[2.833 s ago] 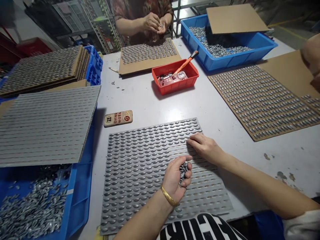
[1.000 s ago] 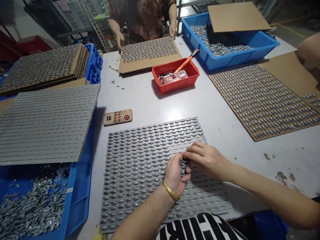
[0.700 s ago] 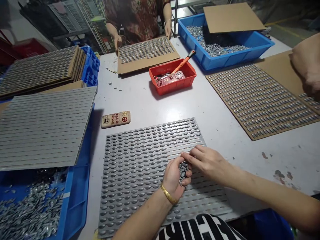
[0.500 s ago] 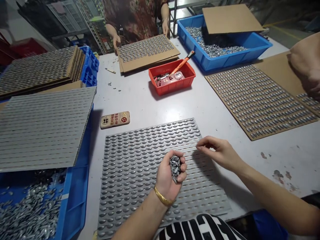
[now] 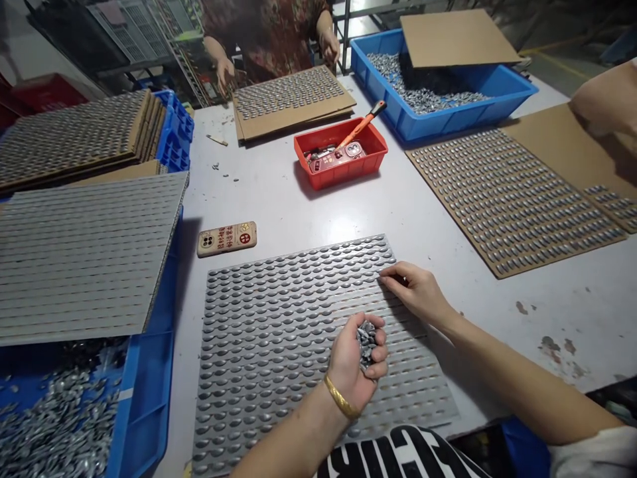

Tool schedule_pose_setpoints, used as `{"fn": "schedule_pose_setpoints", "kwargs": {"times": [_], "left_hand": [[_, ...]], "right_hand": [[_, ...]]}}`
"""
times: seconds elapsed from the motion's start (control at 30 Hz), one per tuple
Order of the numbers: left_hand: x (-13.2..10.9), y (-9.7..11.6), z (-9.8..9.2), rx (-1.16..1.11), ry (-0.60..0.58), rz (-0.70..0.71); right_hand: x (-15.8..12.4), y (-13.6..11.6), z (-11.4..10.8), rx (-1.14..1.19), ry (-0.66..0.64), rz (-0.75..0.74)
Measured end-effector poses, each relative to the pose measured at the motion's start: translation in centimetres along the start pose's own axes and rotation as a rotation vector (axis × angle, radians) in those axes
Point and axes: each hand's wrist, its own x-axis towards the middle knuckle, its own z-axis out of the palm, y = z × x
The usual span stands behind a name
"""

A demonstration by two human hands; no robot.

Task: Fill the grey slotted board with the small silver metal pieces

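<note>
My left hand (image 5: 348,364), with a gold bracelet at the wrist, is cupped palm-up around a handful of small grey oval metal pieces (image 5: 367,344). It is above the middle of a grey slotted board (image 5: 418,393). Rows of the same pieces cover the board's left and far parts; the near right part shows bare slots. At the board's right side, my right hand (image 5: 421,292) has thumb and index finger pinched together at the end of a filled stretch of row. Whatever is between those fingertips is too small to make out.
Left stand a blue bin (image 5: 144,398) of loose pieces, a slotted board (image 5: 94,259) over it, and stacked filled boards (image 5: 74,136). A phone (image 5: 227,239), red tray (image 5: 343,174) and blue bin (image 5: 448,123) lie beyond. Co-workers are at the back and right, by filled cardboard sheets (image 5: 512,206).
My right hand has shifted left and slightly away from me along the board. My left hand, still holding its pieces, has moved right and nearer. The far co-worker's hands have come off their sheet.
</note>
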Motion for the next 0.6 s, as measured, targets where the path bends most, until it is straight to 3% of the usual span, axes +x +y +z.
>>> {"fn": "schedule_pose_setpoints", "kwargs": {"times": [0.37, 0.5, 0.6], "left_hand": [[0.2, 1.0, 0.7, -0.036, -0.016, 0.101], [0.4, 0.8, 0.8, 0.031, -0.006, 0.107], [0.7, 0.3, 0.9, 0.096, 0.061, 0.145]], "right_hand": [[0.1, 0.1, 0.4, -0.357, -0.029, -0.160], [-0.5, -1.1, -0.1, -0.283, -0.013, -0.165], [-1.2, -3.2, -0.8, -0.070, -0.112, -0.189]]}}
